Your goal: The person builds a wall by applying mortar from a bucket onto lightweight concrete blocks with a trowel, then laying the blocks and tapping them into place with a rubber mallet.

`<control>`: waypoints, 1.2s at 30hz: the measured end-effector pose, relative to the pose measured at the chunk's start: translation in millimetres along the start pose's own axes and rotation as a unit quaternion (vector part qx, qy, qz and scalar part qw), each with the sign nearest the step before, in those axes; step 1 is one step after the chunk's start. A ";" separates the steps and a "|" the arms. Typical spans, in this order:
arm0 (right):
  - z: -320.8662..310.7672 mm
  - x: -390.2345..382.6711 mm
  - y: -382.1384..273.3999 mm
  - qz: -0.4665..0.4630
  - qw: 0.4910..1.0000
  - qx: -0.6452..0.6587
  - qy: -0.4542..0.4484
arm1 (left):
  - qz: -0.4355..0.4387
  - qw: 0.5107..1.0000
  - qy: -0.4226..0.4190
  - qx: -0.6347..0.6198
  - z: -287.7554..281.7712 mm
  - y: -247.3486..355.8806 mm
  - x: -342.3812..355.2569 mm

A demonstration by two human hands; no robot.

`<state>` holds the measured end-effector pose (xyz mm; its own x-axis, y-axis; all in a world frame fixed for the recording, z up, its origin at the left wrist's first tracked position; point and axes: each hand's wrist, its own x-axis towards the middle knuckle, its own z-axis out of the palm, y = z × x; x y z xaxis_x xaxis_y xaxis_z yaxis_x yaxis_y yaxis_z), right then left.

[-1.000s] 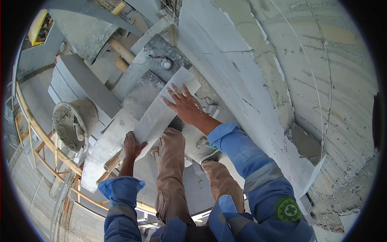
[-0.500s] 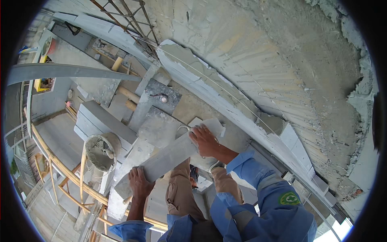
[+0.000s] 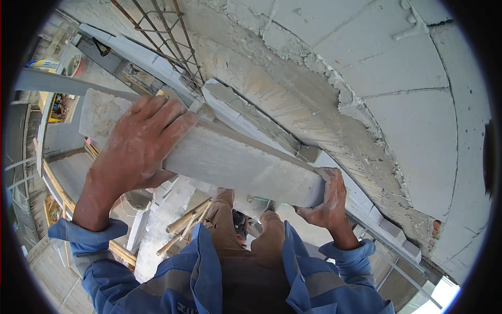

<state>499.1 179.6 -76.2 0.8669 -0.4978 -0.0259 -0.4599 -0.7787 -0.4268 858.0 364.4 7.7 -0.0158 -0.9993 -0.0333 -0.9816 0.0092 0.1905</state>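
A long grey building block is held up in front of my chest, slanting down from upper left to lower right. My left hand is closed over its left end, fingers across the top and thumb beneath. At the other end my right hand grips the block's end face, thumb under the lower edge. The block hides much of the platform behind it. Beyond it runs a low course of pale blocks along the wall's foot.
A rebar cage rises at the far left of the wall. Blockwork with rough mortar fills the upper right. Bamboo poles lie near my legs, and a bucket shows partly behind my left wrist. A bamboo rail edges the left side.
The block has been lifted from low over the platform up toward my view, and its tilt has reversed. My left hand has moved up; my right hand has shifted right and down to the block's end.
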 end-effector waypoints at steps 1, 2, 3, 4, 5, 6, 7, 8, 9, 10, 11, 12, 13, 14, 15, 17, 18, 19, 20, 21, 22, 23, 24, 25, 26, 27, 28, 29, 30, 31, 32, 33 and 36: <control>1.5 7.8 9.6 0.023 1.000 0.007 0.013 | -0.003 1.000 -0.004 0.006 -8.6 -3.1 15.6; 4.9 16.4 19.7 0.016 0.999 -0.033 0.035 | -0.011 0.999 -0.007 0.034 -11.4 -6.5 32.7; 9.2 25.7 30.1 0.012 0.997 -0.069 0.039 | 0.001 1.000 0.000 0.013 -7.7 -9.0 47.3; 13.3 34.3 39.8 0.005 0.997 -0.062 0.037 | 0.014 0.998 0.022 0.049 -5.1 -14.2 57.7; 20.9 44.5 47.5 -0.006 0.995 -0.071 0.076 | 0.014 0.994 0.034 0.105 -2.7 -20.2 65.5; 28.8 51.4 52.7 -0.014 0.990 -0.086 0.113 | 0.034 0.992 0.052 0.114 4.5 -24.9 74.5; 34.2 57.0 58.8 -0.038 0.992 -0.068 0.101 | 0.020 0.988 0.030 0.152 11.9 -28.2 83.6; 38.3 60.7 65.3 -0.024 0.993 -0.035 0.107 | 0.041 0.985 0.042 0.161 17.0 -29.6 89.2; 41.6 61.2 71.7 0.003 0.994 -0.004 0.111 | 0.039 0.983 0.023 0.177 23.6 -28.3 97.0; 45.4 61.0 78.4 -0.015 0.995 -0.006 0.097 | 0.024 0.985 0.020 0.170 27.7 -27.8 108.0; 49.1 60.4 85.9 -0.006 0.995 0.003 0.100 | 0.067 0.984 -0.040 0.158 28.4 -29.0 123.0; 53.0 58.1 93.2 0.007 0.994 0.014 0.105 | 0.110 0.979 -0.101 0.142 29.5 -28.1 136.2; 58.1 56.5 100.8 0.008 0.995 -0.008 0.096 | 0.100 0.981 -0.106 0.131 33.0 -24.6 147.9; 64.4 55.4 108.1 -0.006 0.996 -0.004 0.083 | 0.103 0.977 -0.131 0.130 35.7 -21.6 159.5; 70.3 54.1 115.5 -0.002 0.996 -0.012 0.090 | 0.110 0.973 -0.155 0.130 39.4 -19.7 164.3; 80.4 49.9 128.7 0.016 0.994 -0.026 0.106 | 0.128 0.975 -0.106 0.147 56.1 -15.8 168.1; 85.5 47.4 134.0 0.013 0.995 -0.025 0.096 | 0.152 0.973 -0.055 0.167 65.5 -15.3 171.2; 91.1 45.7 138.2 0.020 0.994 -0.045 0.099 | 0.152 0.972 -0.059 0.167 72.6 -17.8 174.2; 96.0 43.3 141.6 0.024 0.992 -0.071 0.105 | 0.159 0.973 -0.060 0.155 79.4 -21.0 177.1; 100.0 42.9 145.4 0.026 0.992 -0.062 0.106 | 0.164 0.974 -0.060 0.147 84.3 -26.2 181.0; 103.4 41.9 148.7 0.035 0.991 -0.077 0.099 | 0.161 0.973 -0.061 0.155 92.7 -28.4 185.6; 108.0 41.9 151.1 0.032 0.990 -0.092 0.106 | 0.179 0.970 -0.021 0.166 104.0 -27.8 187.8; 113.0 44.0 153.4 0.031 0.992 -0.076 0.099 | 0.195 0.964 0.015 0.183 110.2 -31.3 187.7; 116.7 43.8 155.1 0.016 0.991 -0.084 0.098 | 0.188 0.963 0.008 0.194 114.3 -35.1 190.1; 120.5 44.0 156.7 0.004 0.991 -0.096 0.096 | 0.180 0.967 -0.040 0.177 119.9 -36.3 195.7; 124.6 43.4 157.5 0.045 0.990 -0.095 0.095 | 0.174 0.968 -0.085 0.160 124.6 -38.1 200.5; 128.9 45.2 158.9 0.033 0.991 -0.084 0.103 | 0.175 0.967 -0.087 0.166 129.6 -40.4 200.9; 132.6 45.4 159.3 0.031 0.988 -0.103 0.107 | 0.165 0.968 -0.074 0.173 135.0 -42.5 199.0; 135.8 45.8 159.6 0.048 0.985 -0.130 0.103 | 0.156 0.970 -0.062 0.178 140.2 -44.4 196.7; 138.9 46.3 159.5 0.036 0.986 -0.122 0.106 | 0.160 0.969 -0.064 0.177 144.7 -46.1 196.4; 141.6 47.3 159.5 0.043 0.986 -0.124 0.103 | 0.142 0.967 -0.091 0.193 148.0 -49.0 196.8; 143.7 48.3 159.3 0.038 0.984 -0.134 0.109 | 0.122 0.964 -0.116 0.207 151.3 -52.1 195.8; 147.5 53.2 158.4 0.038 0.984 -0.138 0.106 | 0.137 0.965 -0.020 0.223 167.2 -57.8 186.4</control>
<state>500.7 86.1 -278.6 0.7822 -0.6039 0.1530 -0.5814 -0.7959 -0.1690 879.9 183.5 -173.6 -0.2855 -0.9549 -0.0819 -0.9234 0.2969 -0.2433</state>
